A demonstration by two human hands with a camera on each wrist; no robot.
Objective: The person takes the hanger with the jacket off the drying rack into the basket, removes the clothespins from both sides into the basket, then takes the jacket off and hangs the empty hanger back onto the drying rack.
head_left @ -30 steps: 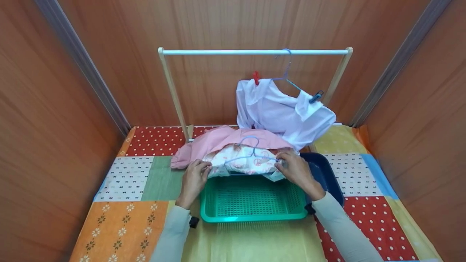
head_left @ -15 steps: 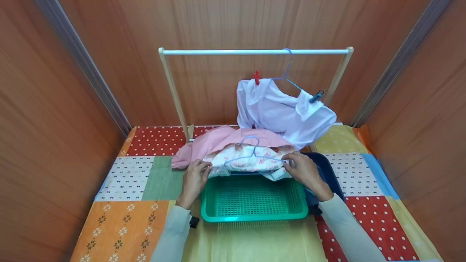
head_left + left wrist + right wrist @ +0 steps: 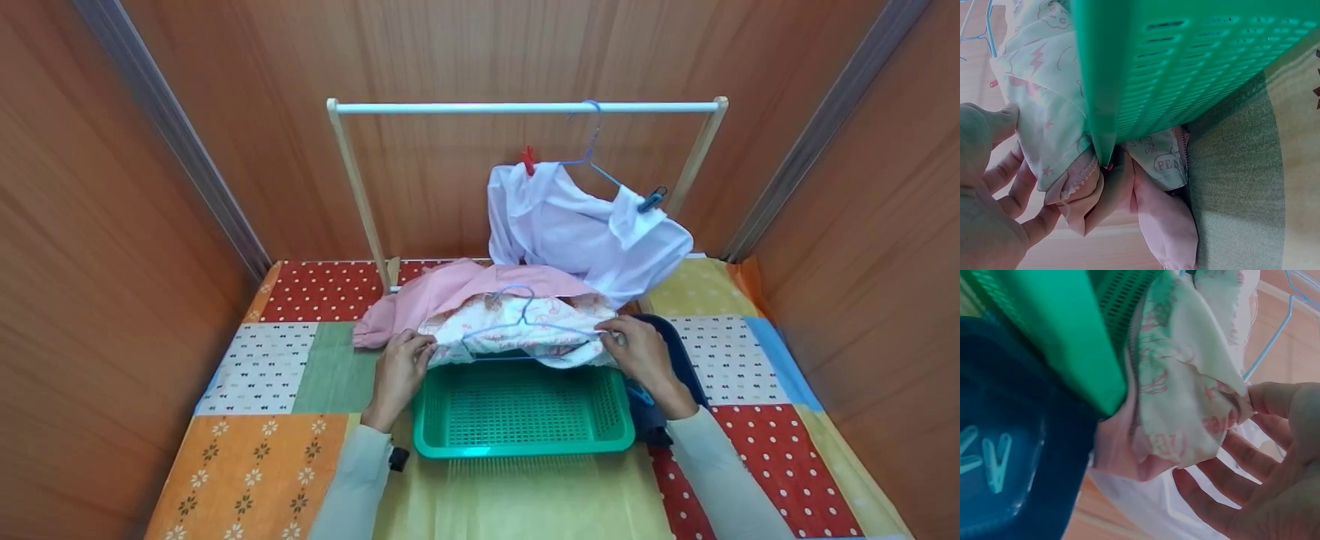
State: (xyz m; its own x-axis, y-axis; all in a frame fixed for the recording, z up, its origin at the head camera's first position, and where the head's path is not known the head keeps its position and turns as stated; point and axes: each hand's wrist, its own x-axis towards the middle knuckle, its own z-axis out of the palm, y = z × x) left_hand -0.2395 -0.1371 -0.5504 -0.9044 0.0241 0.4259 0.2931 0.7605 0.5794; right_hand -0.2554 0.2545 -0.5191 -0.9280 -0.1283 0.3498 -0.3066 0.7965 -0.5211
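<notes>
A pink jacket (image 3: 480, 281) with a white printed lining (image 3: 487, 322) is draped over the far rim of a green basket (image 3: 525, 450). A blue hanger (image 3: 523, 322) lies against the lining, its hook pointing away. My left hand (image 3: 397, 375) pinches the jacket's left edge; in the left wrist view, thumb and fingers (image 3: 1013, 197) are on either side of the cloth. At the opposite edge my right hand (image 3: 645, 360) pinches the lining between thumb and forefinger (image 3: 1269, 405), close to the hanger's end. A zipper (image 3: 1181, 143) shows along the jacket's edge.
Behind stands a rack with a white rail (image 3: 465, 109). A white garment (image 3: 577, 232) hangs there on another hanger, held by a red clothespin (image 3: 528, 160) and a dark clothespin (image 3: 652, 199). A dark blue tray (image 3: 1016, 382) with clothespins (image 3: 996, 464) sits right of the basket.
My right hand has moved rightward along the jacket, and the lining is spread wider. The hanger's right end shows further out. My left hand has stayed in place.
</notes>
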